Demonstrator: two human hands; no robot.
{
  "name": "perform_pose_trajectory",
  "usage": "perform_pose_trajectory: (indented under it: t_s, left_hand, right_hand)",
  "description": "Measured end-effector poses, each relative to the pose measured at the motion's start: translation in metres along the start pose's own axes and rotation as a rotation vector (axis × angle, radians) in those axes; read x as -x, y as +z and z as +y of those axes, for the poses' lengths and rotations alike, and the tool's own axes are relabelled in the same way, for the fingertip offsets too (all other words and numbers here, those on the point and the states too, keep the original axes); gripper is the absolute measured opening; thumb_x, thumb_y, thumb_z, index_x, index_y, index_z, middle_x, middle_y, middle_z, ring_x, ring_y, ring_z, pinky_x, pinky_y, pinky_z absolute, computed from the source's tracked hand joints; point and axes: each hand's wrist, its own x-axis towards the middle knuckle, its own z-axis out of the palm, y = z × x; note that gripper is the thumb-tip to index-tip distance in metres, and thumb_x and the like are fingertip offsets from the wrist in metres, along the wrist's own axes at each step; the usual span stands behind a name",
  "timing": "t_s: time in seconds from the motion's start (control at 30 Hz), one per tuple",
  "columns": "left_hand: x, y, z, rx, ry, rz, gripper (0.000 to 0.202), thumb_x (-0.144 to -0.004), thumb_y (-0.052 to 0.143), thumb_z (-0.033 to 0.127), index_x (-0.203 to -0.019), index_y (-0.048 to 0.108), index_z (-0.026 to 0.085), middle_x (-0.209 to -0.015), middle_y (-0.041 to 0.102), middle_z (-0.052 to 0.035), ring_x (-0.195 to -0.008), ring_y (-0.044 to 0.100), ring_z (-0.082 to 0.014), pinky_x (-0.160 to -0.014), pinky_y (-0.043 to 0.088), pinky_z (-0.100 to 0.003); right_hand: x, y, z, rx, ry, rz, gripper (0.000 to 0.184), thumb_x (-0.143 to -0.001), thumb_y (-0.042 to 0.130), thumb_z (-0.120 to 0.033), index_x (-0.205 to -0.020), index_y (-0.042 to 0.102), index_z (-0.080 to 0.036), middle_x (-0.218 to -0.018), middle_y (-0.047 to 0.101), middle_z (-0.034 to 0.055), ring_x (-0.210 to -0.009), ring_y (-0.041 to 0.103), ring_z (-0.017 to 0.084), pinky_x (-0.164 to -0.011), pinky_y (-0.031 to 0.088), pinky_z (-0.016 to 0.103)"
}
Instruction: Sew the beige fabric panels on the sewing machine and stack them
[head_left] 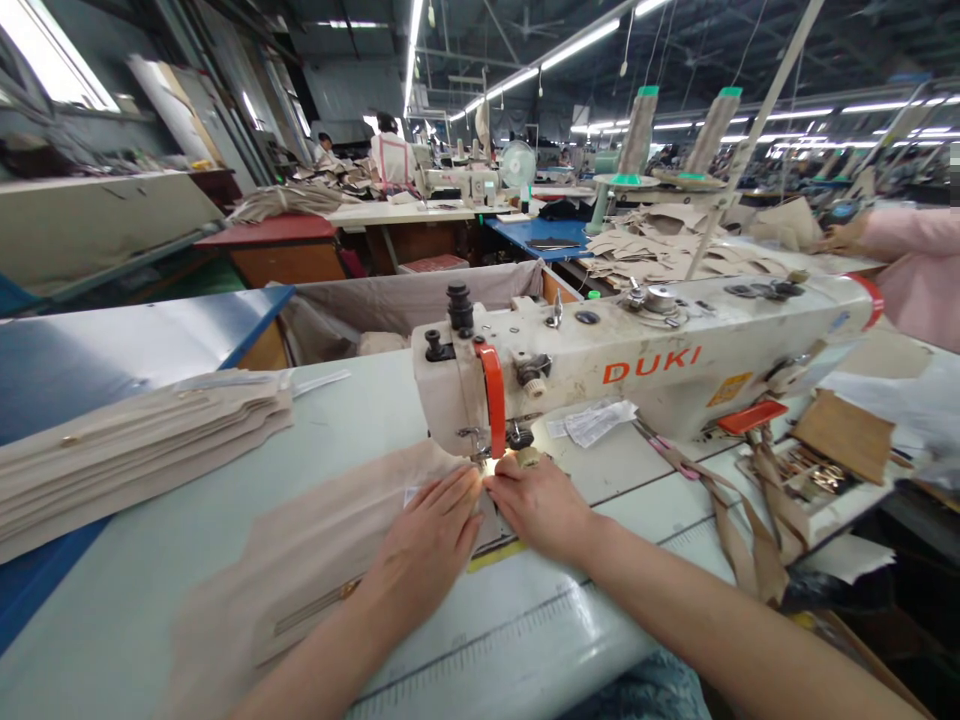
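A beige fabric panel (337, 500) with a zipper (315, 605) set into it lies on the sewing machine's pale table, partly smeared by motion. My left hand (439, 535) rests flat on the panel, its fingers stretched toward the lit needle area. Just right of the presser foot (480, 458), my right hand (540, 505) has its fingers curled in a pinch; what they hold is hidden. Both hands' fingertips nearly meet in front of the needle. Above them stands the white sewing machine head (585, 350) with its red guard (491, 400).
Stacked beige panels (142, 440) lie at the left. Right of the needle are white labels (596, 422), scissors (667, 450), tan straps (739, 530) and a box of metal fittings (817, 475). Thread cones (637, 130) stand behind. A pink-sleeved person (907, 240) works at the right.
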Motion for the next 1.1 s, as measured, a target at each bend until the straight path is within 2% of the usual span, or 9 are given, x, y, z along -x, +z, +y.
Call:
perform_pose_trajectory:
  t_s: [0.47, 0.9, 1.0, 1.1]
  left_hand:
    - [0.002, 0.001, -0.003, 0.011, 0.000, -0.014, 0.039, -0.095, 0.037, 0.027, -0.127, 0.055, 0.012, -0.130, 0.062, -0.0130, -0.120, 0.058, -0.0228, -0.101, 0.048, -0.039]
    - [-0.010, -0.001, -0.017, 0.007, -0.058, -0.109, 0.039, -0.097, 0.036, 0.032, -0.126, 0.057, 0.015, -0.130, 0.062, -0.0130, -0.122, 0.056, -0.0245, -0.103, 0.045, -0.043]
    - [-0.002, -0.003, -0.015, -0.001, -0.065, -0.117, 0.040, -0.096, 0.037, 0.029, -0.129, 0.055, 0.014, -0.134, 0.059, -0.0132, -0.126, 0.053, -0.0241, -0.104, 0.044, -0.043]
    - [0.021, -0.013, -0.005, -0.039, -0.038, -0.139, 0.042, -0.095, 0.039, 0.027, -0.133, 0.051, 0.014, -0.139, 0.054, -0.0120, -0.128, 0.051, -0.0220, -0.104, 0.043, -0.040]
  right_hand:
    - [0.002, 0.003, -0.003, 0.019, -0.004, 0.022, 0.011, -0.092, 0.055, -0.018, -0.088, 0.065, -0.015, -0.085, 0.064, 0.0056, -0.081, 0.053, 0.019, -0.076, 0.039, 0.030]
    - [0.003, 0.004, -0.001, 0.039, -0.003, 0.049, 0.016, -0.093, 0.053, -0.018, -0.083, 0.064, -0.016, -0.083, 0.063, 0.0053, -0.083, 0.052, 0.019, -0.075, 0.038, 0.031]
    - [0.005, 0.006, -0.001, 0.031, -0.001, 0.056, 0.016, -0.092, 0.054, -0.017, -0.081, 0.065, -0.017, -0.081, 0.063, 0.0051, -0.080, 0.052, 0.018, -0.073, 0.038, 0.030]
    - [0.010, 0.009, 0.000, -0.015, -0.026, 0.134, 0.014, -0.090, 0.055, -0.016, -0.083, 0.067, -0.017, -0.082, 0.063, 0.0055, -0.078, 0.052, 0.018, -0.073, 0.039, 0.030]
